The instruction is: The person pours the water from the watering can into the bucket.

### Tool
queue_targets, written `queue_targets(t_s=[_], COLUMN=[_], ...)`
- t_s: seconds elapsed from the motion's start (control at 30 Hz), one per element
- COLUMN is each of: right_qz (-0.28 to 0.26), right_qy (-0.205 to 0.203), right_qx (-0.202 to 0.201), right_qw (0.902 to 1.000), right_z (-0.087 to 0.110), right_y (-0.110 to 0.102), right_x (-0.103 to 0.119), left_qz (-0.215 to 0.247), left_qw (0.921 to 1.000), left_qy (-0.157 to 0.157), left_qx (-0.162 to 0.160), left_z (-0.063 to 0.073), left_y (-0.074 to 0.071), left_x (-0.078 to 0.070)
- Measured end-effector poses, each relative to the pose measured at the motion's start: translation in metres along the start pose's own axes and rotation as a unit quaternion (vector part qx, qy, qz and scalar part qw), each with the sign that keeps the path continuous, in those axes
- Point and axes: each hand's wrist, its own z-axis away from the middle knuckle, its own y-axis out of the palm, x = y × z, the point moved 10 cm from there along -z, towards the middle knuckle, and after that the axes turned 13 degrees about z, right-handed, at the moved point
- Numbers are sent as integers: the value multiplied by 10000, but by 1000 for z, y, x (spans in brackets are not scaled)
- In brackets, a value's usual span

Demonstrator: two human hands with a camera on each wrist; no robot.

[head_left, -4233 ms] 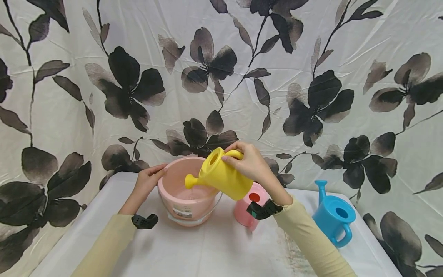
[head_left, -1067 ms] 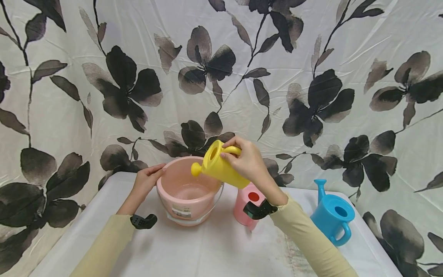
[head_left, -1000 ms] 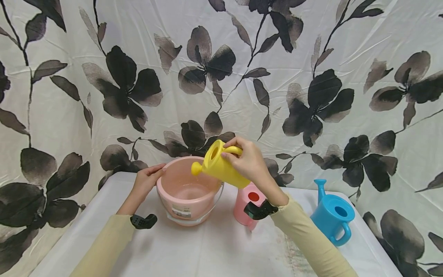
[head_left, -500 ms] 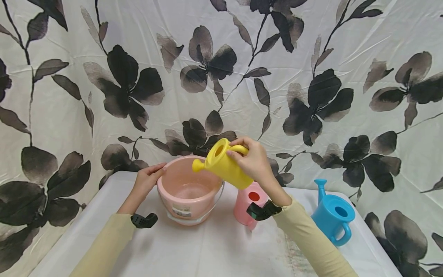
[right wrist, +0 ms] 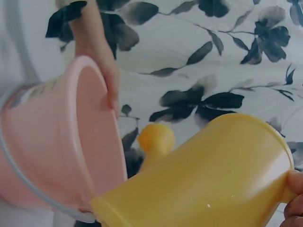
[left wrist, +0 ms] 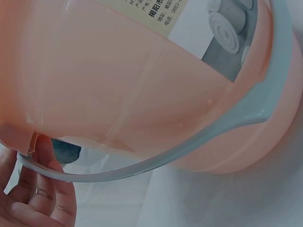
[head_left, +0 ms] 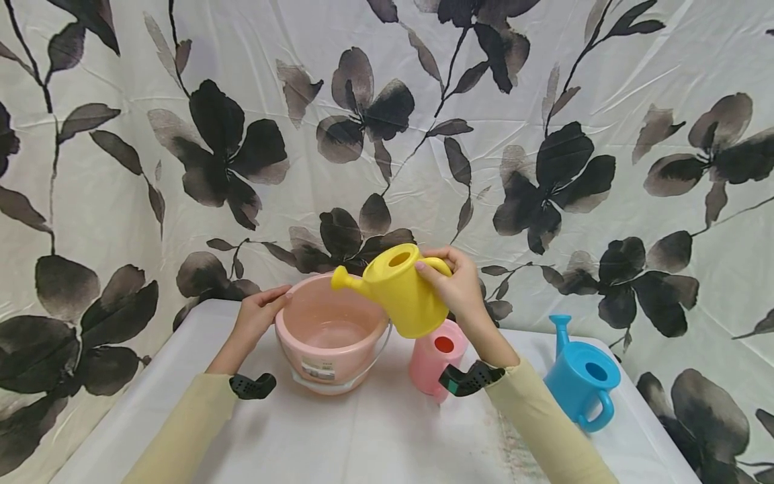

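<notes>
A yellow watering can hangs in the air, its spout pointing left over the bucket's far rim. My right hand grips it by the loop handle; fingertips show at the edge of the right wrist view. The pink bucket stands on the table with a little water in its bottom. With fingers and thumb at its left rim, my left hand holds the bucket steady. In the left wrist view, that hand's fingers curl close by the bucket's pale handle, near where it joins the rim.
Behind the yellow can and my right wrist stands a pink watering can. A blue watering can stands near the right edge of the white-covered table. Floral cloth hangs behind.
My right hand has moved right and tipped the yellow watering can back closer to upright, raising its spout. Over four seconds ago the spout was lower inside the bucket. My left hand has stayed put.
</notes>
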Motion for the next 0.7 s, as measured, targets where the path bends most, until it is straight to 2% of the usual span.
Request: queue_targets(t_s=[0.23, 0.5, 0.7], right_qz=[-520, -952, -1386], right_qy=[373, 280, 433], right_qx=[-205, -343, -408], right_qw=[9977, 9945, 9886], right_z=[8, 15, 22], right_y=[-6, -11, -10], right_x=[-16, -29, -39], left_qz=[-6, 4, -7], left_qw=[10000, 10000, 10000], left_qy=[-2, -13, -31], left_qx=[-20, -11, 6], left_z=[-1, 0, 1], left_y=[1, 2, 2], left_x=[0, -1, -1])
